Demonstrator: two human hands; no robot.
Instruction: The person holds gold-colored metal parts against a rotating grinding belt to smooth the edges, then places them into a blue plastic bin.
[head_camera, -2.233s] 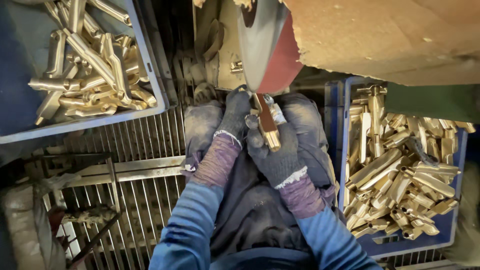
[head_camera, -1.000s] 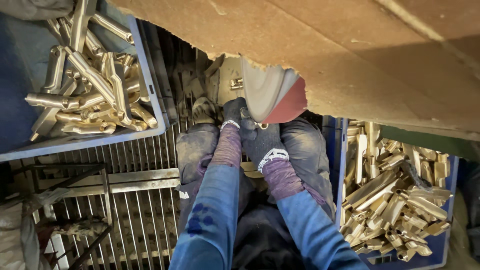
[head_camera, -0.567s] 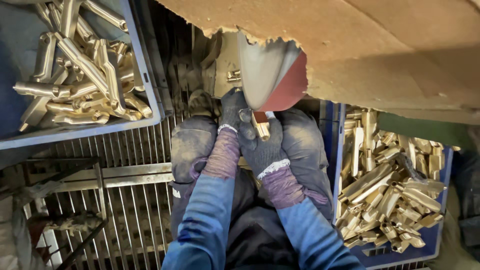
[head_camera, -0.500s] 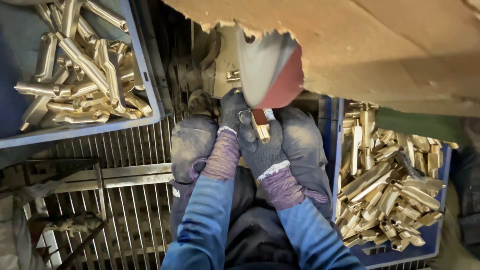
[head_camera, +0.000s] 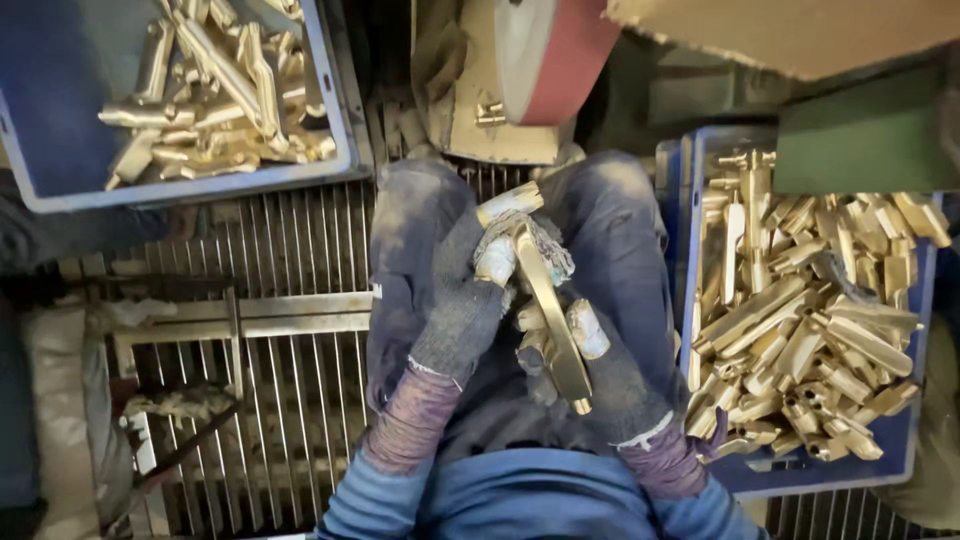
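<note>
While seated above the knees in dark trousers (head_camera: 610, 230), both gloved hands clamp on one long brass part (head_camera: 548, 310). Left hand (head_camera: 462, 300) closed around the far end of the brass part, fingertips patched with pale tape. Right hand (head_camera: 590, 375) closed around the near end, a taped finger lying along the metal. Brass part held tilted, far end toward the left, near end toward the right, over the lap and between the knees, near the middle of the scene. Purple cuffs and blue sleeves (head_camera: 520, 500) at the near edge. Just beyond the hands, at the far side, a sanding wheel with a red band (head_camera: 560, 50) on a dusty cream housing; brass part apart from the wheel, not touching. At far left, a blue crate (head_camera: 335, 150) heaped with brass pieces (head_camera: 215, 90). At right, a second blue crate (head_camera: 680, 260) full of more brass pieces (head_camera: 800, 320), just beside the right knee. Under it all, a metal floor grate (head_camera: 290, 280), with a flat steel bar (head_camera: 270, 320) laid across on the left. Cardboard sheet (head_camera: 780, 30) at far right, above the right crate.
</note>
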